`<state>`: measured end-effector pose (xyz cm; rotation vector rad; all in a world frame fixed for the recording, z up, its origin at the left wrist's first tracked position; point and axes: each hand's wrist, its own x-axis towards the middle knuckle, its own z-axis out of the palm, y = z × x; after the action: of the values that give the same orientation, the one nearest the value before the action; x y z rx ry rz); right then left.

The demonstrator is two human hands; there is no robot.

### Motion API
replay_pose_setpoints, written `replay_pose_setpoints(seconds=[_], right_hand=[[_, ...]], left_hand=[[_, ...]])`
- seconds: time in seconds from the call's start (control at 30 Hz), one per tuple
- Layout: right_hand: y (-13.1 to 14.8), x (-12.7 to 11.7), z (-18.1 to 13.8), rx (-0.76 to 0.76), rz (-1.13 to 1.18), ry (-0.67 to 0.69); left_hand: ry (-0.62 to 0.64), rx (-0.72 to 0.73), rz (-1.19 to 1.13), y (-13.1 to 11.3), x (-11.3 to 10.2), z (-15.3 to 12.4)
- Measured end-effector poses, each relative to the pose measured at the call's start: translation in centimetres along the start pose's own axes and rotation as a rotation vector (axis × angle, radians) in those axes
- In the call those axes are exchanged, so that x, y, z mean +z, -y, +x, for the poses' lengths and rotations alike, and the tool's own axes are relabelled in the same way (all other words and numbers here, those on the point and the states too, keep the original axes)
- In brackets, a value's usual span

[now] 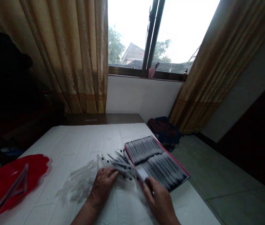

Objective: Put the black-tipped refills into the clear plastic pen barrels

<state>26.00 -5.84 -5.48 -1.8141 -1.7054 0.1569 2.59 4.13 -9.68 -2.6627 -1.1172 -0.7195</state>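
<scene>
My left hand (103,185) lies over a loose pile of clear plastic tubes (82,176), its fingers lightly bent and its thumb pointing right. Just beyond it are several thin black pen refills (119,162) and small black-tipped pieces. My right hand (158,198) is closed, thumb against fingers, at the near left corner of a red-edged box (178,163). A pale, blurred streak shows beside those fingers; what they hold is not clear. Two rows of clear pens with black parts (164,167) fill most of the box, and a white patch of its bottom shows at the near left.
A red scalloped tray (37,162) with a few clear tubes in it stands at the left. The white brick-patterned table (92,134) ends at the right above a tiled floor (230,178). Dark cloth (164,129) lies beyond the far right corner, below the window.
</scene>
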Motion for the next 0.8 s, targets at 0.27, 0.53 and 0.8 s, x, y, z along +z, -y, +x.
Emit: replay_pose_setpoints(seconds=[0.27, 0.53, 0.8], right_hand=[[1.9, 3.4, -1.6, -0.030, 0.103, -0.005], [1.9, 5.7, -3.0, -0.086, 0.354, -0.140], [2.6, 7.7, -2.8, -0.194, 0.579, 0.095]], left_hand=[[-0.035, -0.077, 0.023, 0.4, 1.1, 2.9], [-0.068, -0.135, 0.022, 0.1, -0.1, 0.1], [-0.112, -0.018, 0.035, -0.4, -4.2, -7.9]])
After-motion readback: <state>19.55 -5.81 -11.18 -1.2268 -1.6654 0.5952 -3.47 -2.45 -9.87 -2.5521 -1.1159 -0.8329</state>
